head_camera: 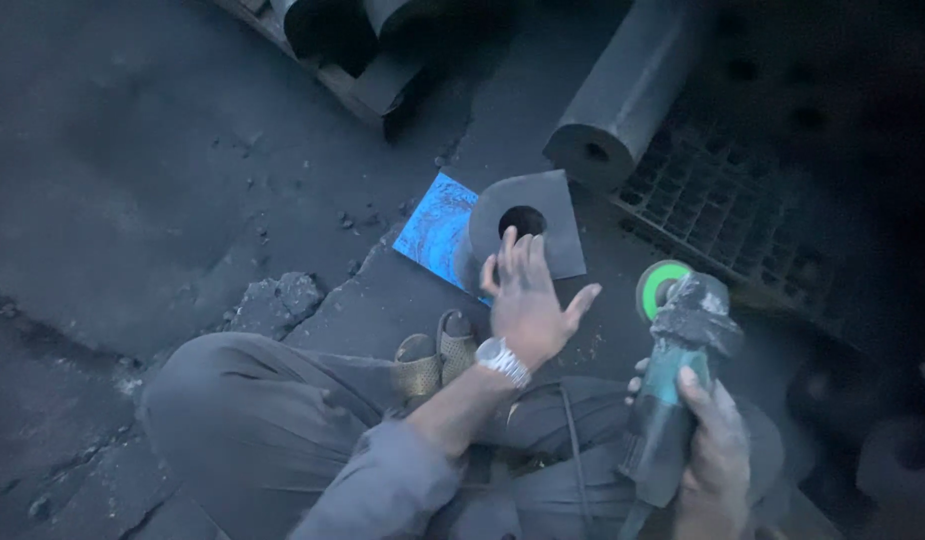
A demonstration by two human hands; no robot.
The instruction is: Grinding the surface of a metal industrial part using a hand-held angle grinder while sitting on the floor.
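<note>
Gripping the green angle grinder (672, 390), the right hand (710, 460) is closed around its body. The left hand (527, 300) is held with fingers spread wide, just before the grey holed block (542, 225) beyond its fingertips.

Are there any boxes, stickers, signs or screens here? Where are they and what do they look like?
No boxes, signs or screens show.
Blue sheet: flat on the dark floor, partly under the grey block with a round hole; shiny blue with swirly marks; whether it is a wrapper cannot be told.
Grinder disc: round, with a green face, on the grinder in the right hand; any label is too small to see.
The left hand is open, near the block.
</note>
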